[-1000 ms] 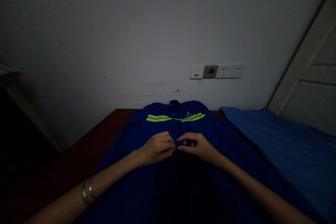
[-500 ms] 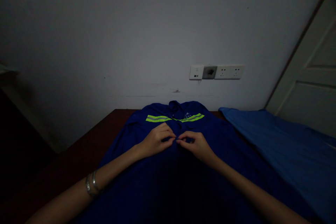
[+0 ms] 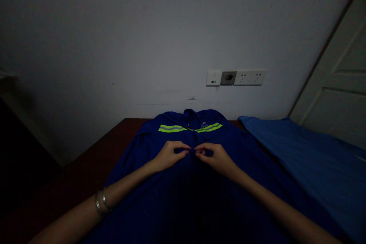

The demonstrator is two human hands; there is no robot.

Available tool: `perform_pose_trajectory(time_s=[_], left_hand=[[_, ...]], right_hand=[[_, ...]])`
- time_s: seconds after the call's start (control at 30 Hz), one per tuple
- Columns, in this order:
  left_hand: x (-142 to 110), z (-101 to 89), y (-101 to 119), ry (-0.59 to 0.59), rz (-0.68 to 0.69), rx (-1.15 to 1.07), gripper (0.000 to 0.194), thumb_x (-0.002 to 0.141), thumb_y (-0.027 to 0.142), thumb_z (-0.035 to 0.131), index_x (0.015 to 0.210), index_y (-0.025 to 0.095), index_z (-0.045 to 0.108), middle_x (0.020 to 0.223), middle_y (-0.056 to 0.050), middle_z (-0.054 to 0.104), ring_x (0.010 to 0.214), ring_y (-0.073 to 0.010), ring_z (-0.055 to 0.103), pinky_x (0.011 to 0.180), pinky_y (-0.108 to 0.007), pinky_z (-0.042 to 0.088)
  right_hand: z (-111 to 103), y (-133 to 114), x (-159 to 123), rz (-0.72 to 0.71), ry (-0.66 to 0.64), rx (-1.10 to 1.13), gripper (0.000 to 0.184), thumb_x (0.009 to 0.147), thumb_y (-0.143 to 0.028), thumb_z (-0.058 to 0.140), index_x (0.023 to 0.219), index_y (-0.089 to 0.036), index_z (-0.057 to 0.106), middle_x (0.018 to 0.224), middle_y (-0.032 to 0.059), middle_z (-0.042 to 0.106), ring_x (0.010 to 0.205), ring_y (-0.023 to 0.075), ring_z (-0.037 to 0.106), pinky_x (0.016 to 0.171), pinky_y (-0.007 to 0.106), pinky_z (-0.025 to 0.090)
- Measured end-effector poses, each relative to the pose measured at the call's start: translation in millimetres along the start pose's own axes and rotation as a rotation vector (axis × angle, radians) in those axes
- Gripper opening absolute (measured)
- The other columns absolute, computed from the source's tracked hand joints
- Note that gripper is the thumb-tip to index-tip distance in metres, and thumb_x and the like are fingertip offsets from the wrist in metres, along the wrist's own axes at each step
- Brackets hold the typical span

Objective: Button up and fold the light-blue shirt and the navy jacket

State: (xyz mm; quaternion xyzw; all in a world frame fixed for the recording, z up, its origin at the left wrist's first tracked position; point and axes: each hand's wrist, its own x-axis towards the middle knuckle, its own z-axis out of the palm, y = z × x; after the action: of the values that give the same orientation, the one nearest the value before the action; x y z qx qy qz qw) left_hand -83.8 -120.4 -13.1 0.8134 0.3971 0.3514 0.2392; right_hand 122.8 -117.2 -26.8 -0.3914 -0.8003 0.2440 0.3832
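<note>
A dark blue work jacket (image 3: 143, 137) lies spread out with its collar toward the wall. Across its chest runs a yellow-green reflective stripe (image 3: 173, 128), broken at the front opening. Just below that stripe, my left hand (image 3: 170, 155) pinches the jacket's front edge between thumb and fingers. My right hand (image 3: 215, 156) pinches the cloth right beside it, the fingertips of both hands nearly touching. Any button or fastener between them is too dark and small to make out. Two silver bangles circle my left wrist.
Under the jacket is a dark reddish-brown tabletop (image 3: 114, 137). A lighter blue cloth (image 3: 303, 148) lies at the right. The wall behind carries a row of sockets (image 3: 248, 77), and a panelled door (image 3: 343, 95) stands at the far right.
My left hand's fingers have straightened somewhat, and its fingertips have moved slightly left, away from the right hand's. The right hand has shifted a little right; the jacket lies as before.
</note>
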Motion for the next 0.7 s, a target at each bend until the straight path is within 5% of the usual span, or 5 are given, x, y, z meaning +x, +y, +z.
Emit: perform_pose_trajectory(time_s=[0.2,0.33,0.47,0.7], left_hand=[[-0.2,-2.5,-5.2,0.019,-0.011,-0.006,0.019,0.077,0.021,0.056,0.090,0.017,0.069,0.089,-0.003,0.070,0.083,-0.0155,0.062,0.080,-0.027,0.046],[-0.8,-2.3,-3.9,0.021,-0.014,-0.006,0.019,0.077,0.019,0.056,0.090,0.016,0.069,0.089,-0.003,0.070,0.084,-0.0156,0.062,0.080,-0.028,0.046],[-1.5,-2.6,-1.4,0.031,-0.008,0.014,0.018,0.077,0.020,0.056,0.090,0.017,0.069,0.089,-0.003,0.070,0.083,-0.0154,0.062,0.080,-0.028,0.046],[0.6,-3.5,-2.3,0.030,-0.009,0.021,0.018,0.076,0.017,0.056,0.088,0.016,0.069,0.087,-0.003,0.070,0.082,-0.0149,0.063,0.079,-0.027,0.046]], right_hand=[[-16.3,9.0,-19.8,-0.018,-0.134,-0.296,0.023,0.077,-0.019,0.050,0.091,-0.022,0.068,0.080,0.0019,0.068,0.069,0.0141,0.061,0.062,0.024,0.044],[-13.2,6.9,-33.2,-0.088,-0.305,-0.506,0.032,0.080,-0.020,0.046,0.106,-0.027,0.063,0.090,0.0030,0.070,0.075,0.0164,0.064,0.066,0.025,0.044],[-9.9,3.4,-38.3,-0.122,-0.411,-0.692,0.030,0.079,-0.017,0.044,0.101,-0.027,0.064,0.083,0.0037,0.070,0.069,0.0174,0.065,0.059,0.024,0.042],[-26.2,2.6,-32.5,-0.125,-0.411,-0.606,0.028,0.082,-0.016,0.043,0.097,-0.026,0.064,0.089,0.0020,0.070,0.079,0.0169,0.065,0.065,0.025,0.044]])
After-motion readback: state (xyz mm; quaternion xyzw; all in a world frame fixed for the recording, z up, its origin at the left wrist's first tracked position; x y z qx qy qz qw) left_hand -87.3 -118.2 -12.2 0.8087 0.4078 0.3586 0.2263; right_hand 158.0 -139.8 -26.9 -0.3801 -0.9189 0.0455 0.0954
